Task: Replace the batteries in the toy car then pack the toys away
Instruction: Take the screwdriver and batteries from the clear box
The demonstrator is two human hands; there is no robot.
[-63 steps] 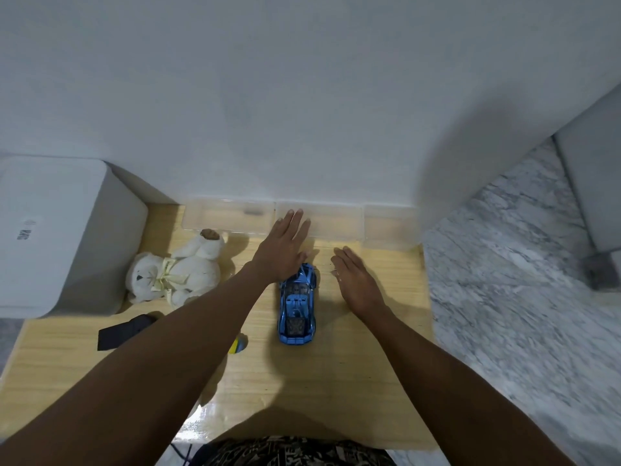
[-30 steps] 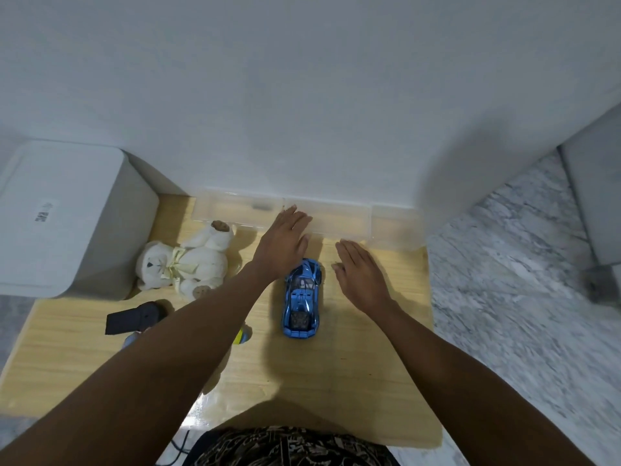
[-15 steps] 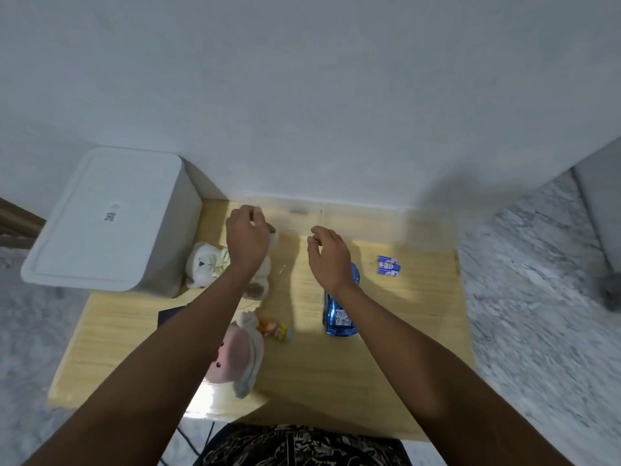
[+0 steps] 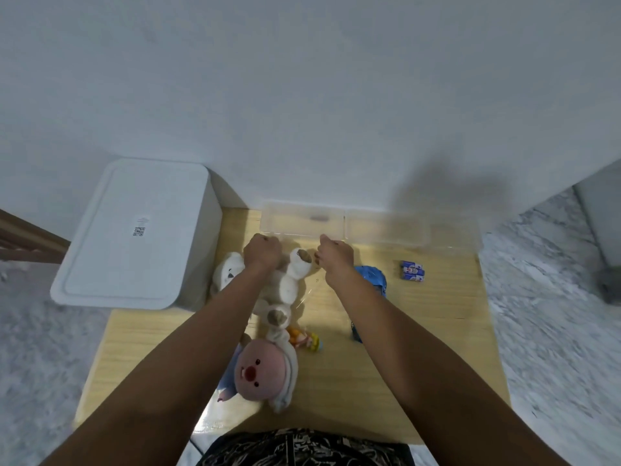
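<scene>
Both hands, left hand (image 4: pixel 262 252) and right hand (image 4: pixel 334 255), grip a clear plastic box's (image 4: pixel 302 223) near rim. White teddy bear (image 4: pixel 285 284) lies between the forearms; blue toy car (image 4: pixel 371 280) sits under the right forearm, batteries (image 4: pixel 412 271) near.

I saw a small label with a QR code on the white bin (image 4: pixel 134 230), its print too small to read.

Batteries (image 4: pixel 412 271) lie right of the toy car (image 4: pixel 370 280); teddy (image 4: pixel 285 284) left (bin (image 4: pixel 134 233) beyond it).

White wall (image 4: pixel 302 79), marble floor (image 4: pixel 554 297), wooden table (image 4: pixel 420 314)
</scene>
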